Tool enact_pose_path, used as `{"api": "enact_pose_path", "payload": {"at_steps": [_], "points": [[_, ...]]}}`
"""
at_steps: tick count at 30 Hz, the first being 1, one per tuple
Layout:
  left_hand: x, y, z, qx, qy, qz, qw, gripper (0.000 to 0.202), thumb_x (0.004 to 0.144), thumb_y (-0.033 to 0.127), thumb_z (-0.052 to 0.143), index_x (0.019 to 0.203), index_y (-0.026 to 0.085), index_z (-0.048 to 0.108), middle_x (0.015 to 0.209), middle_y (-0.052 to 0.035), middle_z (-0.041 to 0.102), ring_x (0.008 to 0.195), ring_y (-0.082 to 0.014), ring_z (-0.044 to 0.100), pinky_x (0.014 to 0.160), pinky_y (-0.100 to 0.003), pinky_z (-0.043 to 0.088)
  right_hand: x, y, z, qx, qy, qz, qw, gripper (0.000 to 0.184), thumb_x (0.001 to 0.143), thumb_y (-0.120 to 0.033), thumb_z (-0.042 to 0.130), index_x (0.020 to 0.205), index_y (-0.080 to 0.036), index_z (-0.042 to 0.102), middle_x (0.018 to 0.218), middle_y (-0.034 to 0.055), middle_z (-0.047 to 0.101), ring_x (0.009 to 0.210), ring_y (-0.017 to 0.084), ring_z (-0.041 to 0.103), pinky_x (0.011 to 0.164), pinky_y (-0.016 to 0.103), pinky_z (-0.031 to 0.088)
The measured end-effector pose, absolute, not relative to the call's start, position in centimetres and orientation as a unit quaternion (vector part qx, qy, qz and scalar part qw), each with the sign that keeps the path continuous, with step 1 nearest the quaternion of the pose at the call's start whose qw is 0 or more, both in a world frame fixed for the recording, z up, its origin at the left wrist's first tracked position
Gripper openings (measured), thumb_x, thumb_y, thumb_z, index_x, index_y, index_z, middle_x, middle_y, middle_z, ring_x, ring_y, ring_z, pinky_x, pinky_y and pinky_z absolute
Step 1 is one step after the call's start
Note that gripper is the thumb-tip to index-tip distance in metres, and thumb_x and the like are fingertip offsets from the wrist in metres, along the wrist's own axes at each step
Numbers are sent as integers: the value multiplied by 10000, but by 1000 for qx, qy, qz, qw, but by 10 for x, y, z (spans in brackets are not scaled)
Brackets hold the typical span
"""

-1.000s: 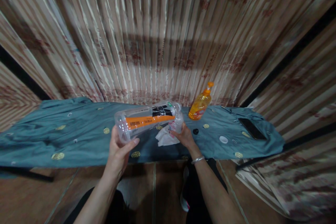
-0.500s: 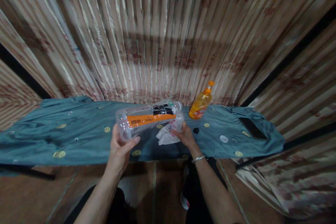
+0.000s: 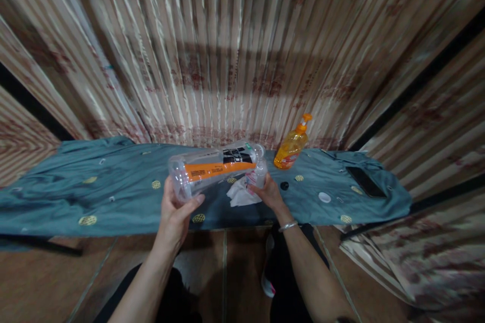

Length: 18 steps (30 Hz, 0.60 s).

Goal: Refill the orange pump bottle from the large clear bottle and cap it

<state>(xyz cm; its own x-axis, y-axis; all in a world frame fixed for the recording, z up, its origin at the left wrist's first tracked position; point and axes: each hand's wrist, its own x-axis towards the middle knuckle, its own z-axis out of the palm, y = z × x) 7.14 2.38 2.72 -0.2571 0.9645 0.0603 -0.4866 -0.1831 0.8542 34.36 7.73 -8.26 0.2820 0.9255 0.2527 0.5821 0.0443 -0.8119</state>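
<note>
My left hand (image 3: 179,212) grips the base of a large clear plastic bottle (image 3: 215,156) with an orange and black label. The bottle lies tilted in the air, its neck toward the right. In my right hand (image 3: 270,193) is a small clear plastic bottle (image 3: 260,172) with pink print. The mouth of the large bottle meets the top of the small one; whether liquid passes between them I cannot make out. Below the small bottle, a crumpled white tissue (image 3: 242,195) rests on the cloth.
A teal cloth (image 3: 125,186) covers the narrow bench. To the right are an orange pump bottle (image 3: 291,146), a black cap (image 3: 284,186), a white disc (image 3: 324,197) and a dark phone (image 3: 366,181). Behind hangs a striped curtain (image 3: 212,60).
The view has shifted slightly. Both hands keep their hold, and the two bottles stay mouth to mouth with almost no change.
</note>
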Motion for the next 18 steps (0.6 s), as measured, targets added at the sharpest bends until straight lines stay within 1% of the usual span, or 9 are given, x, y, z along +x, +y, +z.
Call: {"api": "enact_pose_path", "payload": {"at_steps": [4, 6, 12, 18], "points": [[71, 23, 27, 320, 368, 703, 518, 733, 372, 228, 1074, 1030, 247, 751, 1007, 6, 844, 916, -169, 784, 893, -255, 597, 345, 78, -84, -670, -561, 202, 442, 462, 723, -389, 877, 1094, -238, 648, 1018, 94, 826, 976, 352, 808, 864, 493, 668], [71, 23, 27, 319, 365, 704, 519, 743, 371, 223, 1076, 1039, 251, 753, 1004, 9, 843, 914, -168, 785, 887, -252, 598, 346, 78, -84, -673, -558, 206, 441, 448, 729, -380, 873, 1092, -244, 647, 1025, 102, 828, 980, 356, 808, 873, 506, 666], [71, 25, 26, 315, 361, 706, 521, 755, 354, 218, 1082, 1034, 254, 755, 997, 5, 840, 921, -182, 788, 902, -268, 601, 345, 78, -84, -675, -555, 207, 439, 466, 729, -377, 876, 1104, -242, 635, 1019, 84, 823, 984, 333, 809, 882, 479, 658], [71, 26, 26, 317, 359, 709, 518, 726, 365, 221, 1077, 1017, 259, 761, 1000, 6, 840, 921, -181, 781, 902, -279, 594, 347, 81, -87, -680, -552, 199, 439, 475, 696, -418, 897, 1058, -261, 634, 960, 54, 812, 928, 323, 804, 823, 442, 658]]}}
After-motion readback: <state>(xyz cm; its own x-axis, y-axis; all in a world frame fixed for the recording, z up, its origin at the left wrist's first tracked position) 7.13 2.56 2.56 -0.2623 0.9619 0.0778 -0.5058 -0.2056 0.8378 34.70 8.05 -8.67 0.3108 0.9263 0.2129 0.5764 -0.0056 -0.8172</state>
